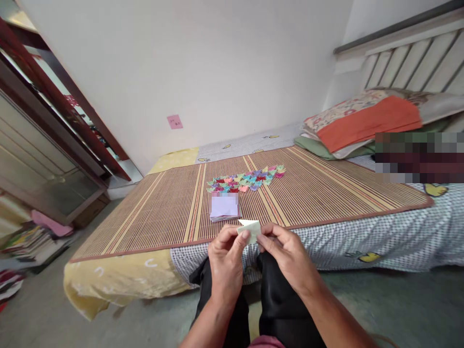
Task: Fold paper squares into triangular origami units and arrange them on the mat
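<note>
Between my two hands is a small pale green sheet of paper [251,233], partly folded, with a pointed flap standing up at its top left. My left hand [229,244] pinches its left side, thumb on the near face. On the right edge, my right hand [280,244] grips the paper between thumb and fingers. Just beyond lies a stack of lilac paper sheets [224,208] on the striped mat. Behind that stack, several folded paper pieces [246,181] in many colours are laid out in rows.
A striped bamboo mat [163,208] covers the bed, over a checked and yellow sheet [126,275]. Folded bedding with an orange pillow [373,123] lies at the back right. A white wall [217,63] stands behind, and a cabinet [43,159] at the left.
</note>
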Demonstrator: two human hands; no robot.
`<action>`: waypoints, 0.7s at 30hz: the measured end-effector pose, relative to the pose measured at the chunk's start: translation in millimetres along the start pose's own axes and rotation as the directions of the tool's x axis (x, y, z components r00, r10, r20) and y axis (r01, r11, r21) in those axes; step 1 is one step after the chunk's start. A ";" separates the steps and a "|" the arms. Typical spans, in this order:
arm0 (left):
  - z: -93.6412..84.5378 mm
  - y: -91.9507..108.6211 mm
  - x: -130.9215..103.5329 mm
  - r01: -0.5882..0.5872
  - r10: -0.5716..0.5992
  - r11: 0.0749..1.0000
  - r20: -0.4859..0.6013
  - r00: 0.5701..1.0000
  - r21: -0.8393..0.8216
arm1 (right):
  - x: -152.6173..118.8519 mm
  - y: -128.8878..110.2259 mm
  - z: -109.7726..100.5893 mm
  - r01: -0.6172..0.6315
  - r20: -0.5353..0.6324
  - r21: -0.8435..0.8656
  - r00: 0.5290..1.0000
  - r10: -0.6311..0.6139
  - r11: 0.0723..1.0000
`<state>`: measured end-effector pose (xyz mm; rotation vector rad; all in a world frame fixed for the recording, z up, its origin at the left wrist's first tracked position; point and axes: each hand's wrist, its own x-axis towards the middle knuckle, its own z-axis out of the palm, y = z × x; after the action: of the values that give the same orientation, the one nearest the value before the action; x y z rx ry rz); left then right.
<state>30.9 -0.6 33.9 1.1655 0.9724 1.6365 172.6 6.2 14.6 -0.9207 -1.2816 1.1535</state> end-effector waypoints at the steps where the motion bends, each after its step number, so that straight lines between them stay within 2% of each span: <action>1: -0.7 1.0 0.2 -0.009 0.009 1.000 0.000 1.000 0.012 | -0.2 0.1 0.8 0.008 0.006 0.007 1.000 -0.008 1.000; 3: -2.1 2.5 0.7 -0.017 0.017 0.999 0.005 1.000 0.031 | -0.5 -1.5 1.8 0.056 -0.017 -0.003 0.998 -0.056 0.998; 6: -2.8 3.5 0.5 -0.023 0.022 0.998 0.008 1.000 0.056 | -0.9 -8.4 1.5 0.164 -0.075 -0.109 0.982 -0.172 0.980; 9: -2.0 2.9 -0.5 -0.004 0.004 0.998 -0.003 1.000 0.062 | -2.0 -15.5 1.6 0.259 -0.071 -0.227 0.957 -0.281 0.939; 14: -1.7 2.0 -1.5 0.005 -0.004 0.998 -0.021 1.000 0.058 | -4.6 -16.5 6.1 0.386 -0.069 -0.324 0.901 -0.428 0.864; 17: -0.9 3.2 -1.4 0.014 -0.013 0.999 -0.019 1.000 0.043 | -5.8 -15.3 8.2 0.407 -0.085 -0.348 0.884 -0.460 0.845; 21: 1.7 4.9 0.0 0.049 -0.050 0.998 -0.047 0.998 -0.034 | -6.5 -16.9 8.5 0.383 -0.093 -0.331 0.896 -0.434 0.862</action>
<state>31.5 -1.9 38.8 1.0770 0.9936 1.6415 166.7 -4.6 30.4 -0.8858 -1.4563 0.5408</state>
